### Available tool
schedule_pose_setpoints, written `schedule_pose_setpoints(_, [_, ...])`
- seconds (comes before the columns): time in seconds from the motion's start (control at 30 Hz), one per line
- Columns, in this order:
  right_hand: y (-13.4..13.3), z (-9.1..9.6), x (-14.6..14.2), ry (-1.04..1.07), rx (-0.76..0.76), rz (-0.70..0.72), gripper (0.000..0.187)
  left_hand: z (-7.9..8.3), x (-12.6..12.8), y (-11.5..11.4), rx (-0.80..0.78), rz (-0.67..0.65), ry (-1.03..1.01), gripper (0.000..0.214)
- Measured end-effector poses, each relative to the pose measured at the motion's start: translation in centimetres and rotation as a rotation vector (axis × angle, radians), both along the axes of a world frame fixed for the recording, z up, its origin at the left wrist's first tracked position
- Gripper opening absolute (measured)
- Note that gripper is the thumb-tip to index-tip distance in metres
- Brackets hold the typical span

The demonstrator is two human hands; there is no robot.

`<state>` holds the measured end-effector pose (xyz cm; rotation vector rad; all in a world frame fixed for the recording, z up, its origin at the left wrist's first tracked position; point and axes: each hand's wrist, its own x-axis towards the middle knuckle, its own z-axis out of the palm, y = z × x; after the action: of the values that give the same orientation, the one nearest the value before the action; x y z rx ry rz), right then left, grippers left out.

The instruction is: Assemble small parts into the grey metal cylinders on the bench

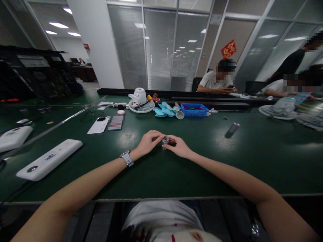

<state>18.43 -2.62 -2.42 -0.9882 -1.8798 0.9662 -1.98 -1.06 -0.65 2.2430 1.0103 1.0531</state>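
Note:
A small silver metal cylinder (pixel 165 141) with a round detailed top stands upright on the green table in front of me; what kind of part it is I cannot make out. My right hand (pixel 178 146) holds its right side between thumb and fingers. From the left, my left hand (pixel 150 141) reaches to its upper rim, with thumb and fingertips closed against it. Some fingers of both hands are hidden. A similar metal cylinder (pixel 234 127) is farther to the right, away from both hands.
At the back are a white fan part with a round grille (pixel 141 106), light-blue fan blades (pixel 165 110) and a blue tray (pixel 194 113) of small parts. A white phone (pixel 98 125) and a long white device (pixel 50 159) lie left. Co-workers sit beyond the table.

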Motion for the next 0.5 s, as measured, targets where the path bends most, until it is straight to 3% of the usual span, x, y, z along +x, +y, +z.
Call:
schedule_pose_setpoints(0.17, [-1.3, 0.6, -0.1, -0.042, 0.029, -0.014, 0.041, 1.1, -0.2, 0.3, -0.004, -0.033, 0.032, 0.029])
schedule_pose_setpoints(0.33, [-1.0, 0.3, -0.1, -0.042, 0.043, -0.006, 0.041, 1.8, -0.2, 0.5, 0.116, -0.08, 0.105, 0.021])
schedule_pose_setpoints(0.5, [-1.0, 0.1, -0.2, -0.041, 0.047, -0.014, 0.04, 1.8, 0.5, -0.1, 0.213, -0.014, 0.092, 0.022])
